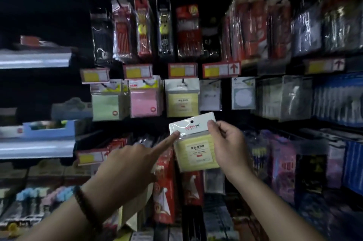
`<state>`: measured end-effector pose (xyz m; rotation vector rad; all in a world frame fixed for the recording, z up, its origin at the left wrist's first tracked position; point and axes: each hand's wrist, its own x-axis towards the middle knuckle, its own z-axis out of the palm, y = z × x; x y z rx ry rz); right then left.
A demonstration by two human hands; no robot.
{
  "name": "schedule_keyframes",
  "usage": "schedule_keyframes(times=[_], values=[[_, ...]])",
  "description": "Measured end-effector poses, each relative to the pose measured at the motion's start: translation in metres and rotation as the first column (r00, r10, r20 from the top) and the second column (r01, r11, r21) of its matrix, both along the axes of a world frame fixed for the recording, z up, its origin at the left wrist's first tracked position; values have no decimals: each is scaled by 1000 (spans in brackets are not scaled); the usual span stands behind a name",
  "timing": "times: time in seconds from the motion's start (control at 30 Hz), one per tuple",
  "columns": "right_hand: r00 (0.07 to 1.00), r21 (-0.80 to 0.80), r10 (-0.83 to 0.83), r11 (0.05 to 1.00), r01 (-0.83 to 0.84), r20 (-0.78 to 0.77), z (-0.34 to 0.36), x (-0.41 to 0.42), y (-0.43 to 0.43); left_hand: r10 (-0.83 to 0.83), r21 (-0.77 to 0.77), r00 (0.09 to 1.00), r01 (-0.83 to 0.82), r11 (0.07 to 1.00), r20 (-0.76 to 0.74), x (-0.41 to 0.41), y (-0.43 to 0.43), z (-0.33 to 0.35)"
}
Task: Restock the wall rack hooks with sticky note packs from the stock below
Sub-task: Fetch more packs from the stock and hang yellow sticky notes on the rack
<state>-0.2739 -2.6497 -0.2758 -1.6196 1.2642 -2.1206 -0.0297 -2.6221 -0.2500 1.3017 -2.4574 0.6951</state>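
Yellow notes under clear film made up the held pack point(196, 146), which sat just below the hanging yellow pack point(182, 101) on the wall rack and a little to its right, not touching it. The right hand point(227, 146) carried it. The thumb was pressed on the front of the white header at its upper right corner, and the fingers were curled round behind the right edge. The left hand point(133, 160) reached in from below and left of that hanging pack. Its forefinger point(175, 134) was stretched straight with the tip touching the header's left edge, and the other fingers were folded under. The thumb was hidden, so whether it pinched from behind could not be told.

The held pack's long axis ran roughly upright, its top leaning slightly left. The header was uppermost, and the punched hole point(192, 121) in it was clear of both hands. That hole lay directly under the hanging pack's lower edge. The hook point(183, 81) bearing that pack was higher, at its top edge just under the price tag point(182, 70), and its tip was too blurred to make out.

Judged from this, the move would be up and slightly left, with the right hand lifting and the left forefinger steadying the header. The hole would have to rise past the face of the hanging pack, and snagging its film looked the likeliest trouble. A pink pack point(144, 101) hung just left of the yellow one.
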Motion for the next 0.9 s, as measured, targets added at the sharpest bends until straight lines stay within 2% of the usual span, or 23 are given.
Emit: schedule_keyframes(times=[0.17, 0.27, 0.5, 0.67, 0.9], values=[[993, -12, -25, 1000, 27, 115, 39, 9, -46, 41, -123, 999, -45, 991, -36, -6, -21, 41], [986, -13, -14, 1000, 16, 168, 60, 13, -67, 51, -114, 998, -55, 992, -36, -12, -38, 59], [990, -123, -46, 990, 63, 131, 84, 12, -97, 44, -80, 998, -48, 996, -42, -16, -73, 84], [986, -127, -23, 991, 45, 166, 93, 15, -102, 38, -44, 997, -41, 998, -63, -19, -78, 90], [985, -216, 23, 976, 15, 171, 94, 19, -106, 36, -63, 993, -43, 997, -112, -20, -76, 88]])
